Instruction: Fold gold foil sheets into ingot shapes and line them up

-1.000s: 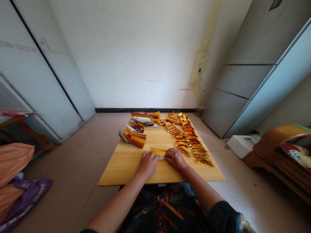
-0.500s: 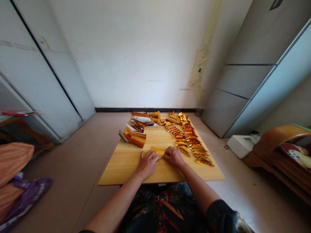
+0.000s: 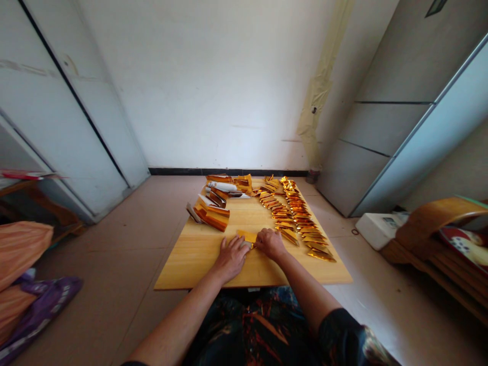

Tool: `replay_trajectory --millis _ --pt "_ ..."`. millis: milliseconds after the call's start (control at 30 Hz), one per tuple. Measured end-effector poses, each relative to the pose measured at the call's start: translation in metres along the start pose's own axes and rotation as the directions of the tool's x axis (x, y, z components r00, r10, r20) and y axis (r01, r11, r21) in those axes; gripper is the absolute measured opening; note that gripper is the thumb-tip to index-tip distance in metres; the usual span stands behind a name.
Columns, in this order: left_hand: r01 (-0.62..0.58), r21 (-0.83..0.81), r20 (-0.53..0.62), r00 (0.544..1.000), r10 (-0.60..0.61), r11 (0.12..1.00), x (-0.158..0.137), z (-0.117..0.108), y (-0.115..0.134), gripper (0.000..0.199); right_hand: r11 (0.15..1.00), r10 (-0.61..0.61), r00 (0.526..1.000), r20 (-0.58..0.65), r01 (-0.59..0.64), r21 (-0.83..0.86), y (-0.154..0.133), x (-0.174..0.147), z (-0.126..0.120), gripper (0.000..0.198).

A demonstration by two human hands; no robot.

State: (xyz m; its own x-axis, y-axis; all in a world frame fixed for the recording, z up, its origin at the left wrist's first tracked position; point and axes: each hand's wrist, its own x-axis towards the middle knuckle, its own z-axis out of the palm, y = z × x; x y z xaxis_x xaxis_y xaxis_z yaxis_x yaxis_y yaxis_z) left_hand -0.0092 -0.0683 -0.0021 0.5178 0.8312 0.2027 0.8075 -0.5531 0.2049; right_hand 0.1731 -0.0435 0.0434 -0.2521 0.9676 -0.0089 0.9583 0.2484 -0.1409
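Observation:
A small sheet of gold foil paper (image 3: 247, 235) lies near the front of the wooden board, partly folded, with a greyish underside showing. Across its left part my left hand (image 3: 231, 256) rests flat, fingers stretched out. At the sheet's right end my right hand (image 3: 270, 243) is closed, its fingertips pinching the edge. Just right of it lie folded gold paper pieces (image 3: 305, 222), laid overlapping in two rows. Loose curled gold sheets (image 3: 213, 214) sit beyond my left hand. The fingertips hide part of the paper.
The wooden board (image 3: 190, 269) stands on a tiled floor before a white wall. More curled sheets and a white roll (image 3: 223, 187) lie at its far left. A white box (image 3: 375, 229) and wooden furniture (image 3: 430, 239) are at right, bags (image 3: 41, 305) at left.
My right hand has shifted slightly up and left along the paper's edge. My left hand stays pressed on the sheet.

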Motion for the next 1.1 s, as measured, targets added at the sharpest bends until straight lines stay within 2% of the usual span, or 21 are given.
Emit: replay_trajectory --millis 333,467,733,933,1100 --pt "-0.006 -0.023 -0.007 1.0 0.006 1.0 -0.002 -0.003 0.002 0.041 0.999 0.033 0.999 0.039 -0.032 -0.042 -0.009 0.0 -0.01 0.019" --pt "-0.012 0.009 -0.009 1.0 0.012 1.0 -0.002 -0.002 0.001 0.039 0.999 0.036 0.999 0.039 -0.034 -0.035 -0.008 0.001 -0.008 0.018" --pt "0.015 -0.008 -0.007 1.0 -0.015 1.0 -0.001 0.0 0.001 0.032 0.993 0.038 0.997 -0.064 -0.03 0.115 0.005 0.001 0.009 0.011" --pt "0.017 -0.026 -0.023 1.0 -0.018 1.0 -0.001 0.001 0.001 0.031 0.985 0.001 0.999 -0.054 0.009 0.174 0.01 0.001 0.007 0.013" --pt "0.02 -0.02 -0.012 1.0 -0.021 1.0 0.0 0.0 0.001 0.033 0.985 0.045 0.997 -0.069 -0.033 0.168 0.005 -0.001 0.007 0.013"
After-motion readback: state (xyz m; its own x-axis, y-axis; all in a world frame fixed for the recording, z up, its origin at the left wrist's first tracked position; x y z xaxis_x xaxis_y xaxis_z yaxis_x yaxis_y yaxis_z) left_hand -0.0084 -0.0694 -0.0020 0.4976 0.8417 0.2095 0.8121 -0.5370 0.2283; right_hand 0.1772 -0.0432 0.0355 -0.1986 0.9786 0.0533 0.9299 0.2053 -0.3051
